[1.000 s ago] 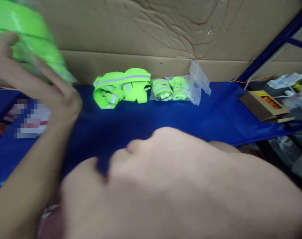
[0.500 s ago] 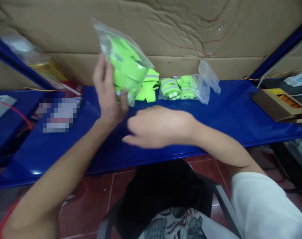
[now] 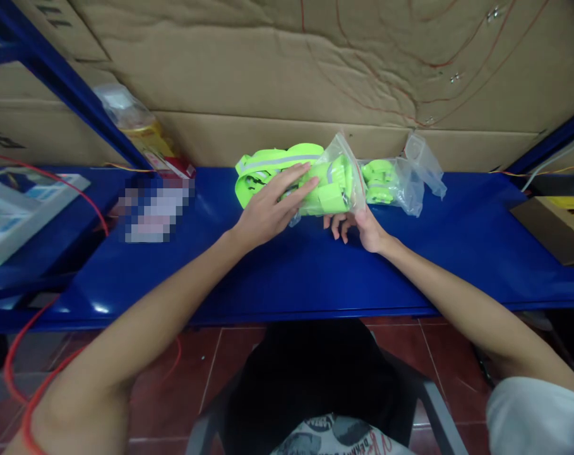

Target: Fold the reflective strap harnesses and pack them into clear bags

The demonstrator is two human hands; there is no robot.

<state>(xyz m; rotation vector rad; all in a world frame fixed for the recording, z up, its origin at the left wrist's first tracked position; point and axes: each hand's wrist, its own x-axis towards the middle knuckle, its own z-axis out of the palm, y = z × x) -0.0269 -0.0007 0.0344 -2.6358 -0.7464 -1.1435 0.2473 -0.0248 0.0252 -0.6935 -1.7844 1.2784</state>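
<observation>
A clear zip bag (image 3: 334,196) with folded neon-yellow reflective straps inside is held over the table, its red-lined opening edge at the right. My left hand (image 3: 272,212) grips the bag's left side, fingers stretched over the top, thumb hidden. At the right edge, my right hand (image 3: 369,229) has its thumb against the bag's lower corner, with loosely curled fingers below. Behind the bag, loose neon-yellow straps (image 3: 280,155) with a grey reflective stripe lie against the cardboard. Another clear bag of folded neon straps (image 3: 380,180) rests to the right, partly hidden.
The blue table (image 3: 277,278) backs onto a cardboard wall (image 3: 230,69). A bottle (image 3: 147,129) stands at the back left near a blurred-out item (image 3: 156,215). A clear plastic piece (image 3: 424,164) leans at the back right, and an open carton (image 3: 552,227) sits at far right.
My left hand has brought the bag down and to the right from its raised position. My right hand has moved right and turned over, and is now at the bag's opening edge.
</observation>
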